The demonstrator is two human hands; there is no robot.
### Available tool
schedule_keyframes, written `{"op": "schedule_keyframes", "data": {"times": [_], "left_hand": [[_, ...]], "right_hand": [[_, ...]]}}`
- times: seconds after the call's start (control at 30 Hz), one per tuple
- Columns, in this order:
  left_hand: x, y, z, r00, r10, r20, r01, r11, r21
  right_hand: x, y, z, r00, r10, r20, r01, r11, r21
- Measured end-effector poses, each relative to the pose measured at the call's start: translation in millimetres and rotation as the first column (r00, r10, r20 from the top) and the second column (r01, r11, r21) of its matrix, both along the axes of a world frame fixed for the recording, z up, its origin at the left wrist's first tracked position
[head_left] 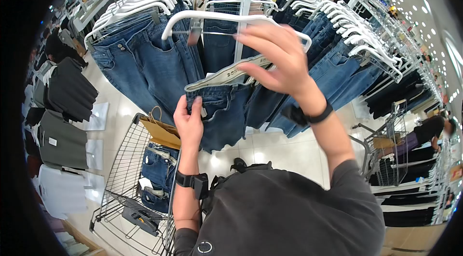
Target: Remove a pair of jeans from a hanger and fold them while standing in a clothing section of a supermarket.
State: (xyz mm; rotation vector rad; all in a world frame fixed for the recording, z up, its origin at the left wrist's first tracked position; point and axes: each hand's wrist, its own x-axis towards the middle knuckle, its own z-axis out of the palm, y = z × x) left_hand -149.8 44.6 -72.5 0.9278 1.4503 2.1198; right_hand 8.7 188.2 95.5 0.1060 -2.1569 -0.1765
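A pair of blue jeans (219, 111) hangs from my left hand (189, 122), which pinches the left end of its waistband. The pale inner side of the waistband faces up. My right hand (277, 56) is raised over the right part of the waistband, fingers spread and slightly blurred, in front of a white hanger (222, 16). The hanger is above the jeans, with a clip (194, 32) showing at its left; its right part is partly behind my right hand. Whether the jeans touch the hanger at the right cannot be seen.
Racks of jeans on white hangers (144, 5) stand ahead and to the right (333, 68). A wire cart (115, 174) at my left holds folded jeans (158, 167) and a brown paper bag (161, 133). Another cart (393, 150) and a person (429, 133) are at the right.
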Motion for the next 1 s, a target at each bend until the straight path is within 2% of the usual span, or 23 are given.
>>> {"op": "schedule_keyframes", "data": {"times": [0.07,0.1,0.13,0.17,0.23,0.27,0.3,0.43,0.57,0.67,0.87,1.0], "left_hand": [[-5,-9,0,1.0,0.026,-0.006,-0.026,1.0,0.007],[-9,-15,0,0.999,0.042,-0.03,-0.043,0.999,-0.028],[-11,-18,0,0.998,0.056,-0.014,-0.056,0.998,0.003],[-13,-18,2,0.998,0.062,-0.002,-0.061,0.997,0.038],[-19,-24,3,0.997,0.074,-0.008,-0.074,0.997,0.022],[-19,-24,6,0.996,0.091,-0.022,-0.091,0.995,0.042],[-19,-24,8,0.993,0.112,-0.034,-0.11,0.992,0.06],[-22,-30,10,0.988,0.142,-0.062,-0.139,0.989,0.052],[-25,-35,7,0.989,0.136,-0.065,-0.134,0.99,0.039],[-24,-37,6,0.992,0.124,0.006,-0.124,0.991,0.052],[-22,-40,-3,0.99,0.133,0.035,-0.134,0.991,0.02],[-20,-42,-7,0.991,0.115,0.062,-0.115,0.993,-0.006]], "right_hand": [[37,9,-27,0.962,-0.202,-0.183,0.197,0.979,-0.045],[53,16,-38,0.913,-0.339,-0.226,0.315,0.939,-0.137],[64,30,-47,0.859,-0.45,-0.244,0.403,0.888,-0.22],[75,39,-58,0.801,-0.57,-0.18,0.473,0.789,-0.393],[92,67,-83,0.874,-0.484,-0.05,0.303,0.622,-0.722],[97,76,-95,0.951,-0.301,-0.069,0.088,0.48,-0.873],[99,78,-99,0.984,-0.111,-0.139,-0.105,0.269,-0.957],[97,76,-106,0.993,-0.048,-0.108,-0.088,0.315,-0.945],[91,78,-102,0.995,-0.058,-0.077,-0.059,0.266,-0.962],[86,78,-105,0.995,-0.063,-0.071,-0.05,0.28,-0.959],[83,75,-109,0.993,-0.065,-0.103,-0.084,0.249,-0.965],[84,73,-112,0.987,-0.112,-0.113,-0.079,0.269,-0.96]]}}
